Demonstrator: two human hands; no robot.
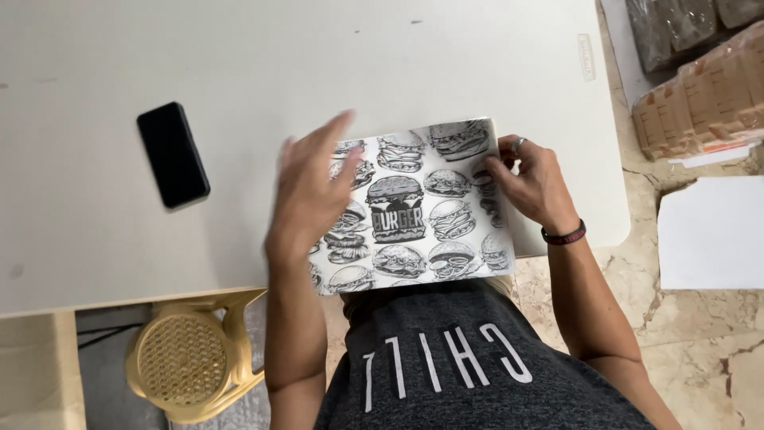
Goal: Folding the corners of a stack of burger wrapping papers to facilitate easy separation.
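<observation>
Printed sheet [414, 209], black-and-white burger drawings, lies flat at the near edge of the white table [318, 56], its lower edge overhanging toward the person's lap. Right hand [529, 181] pinches the sheet's right edge, fingers curled narrow around it with the thumb on top; that grip looks like an anchor, stopping the sheet sliding or lifting. Left hand [312, 191] is over the sheet's left part, fingers spread wide and flat, holding nothing; it's motion-blurred, so can't tell whether the palm presses the sheet or floats just above. The flat spread fits smoothing or pressing better than gripping. Sheet sits between both hands, square-ish to the table edge, slightly rotated. Room: the table is bare beyond the sheet, and a black phone [173, 154] lies well apart to the left. Table's right edge is near the right hand, so little slack that side. Off the table to the right, a loose white sheet [712, 231] on the floor and wrapped brown stacks [700, 99] beyond. Yellow plastic chair [191, 362] tucked under the near-left edge, just beside the left forearm.
</observation>
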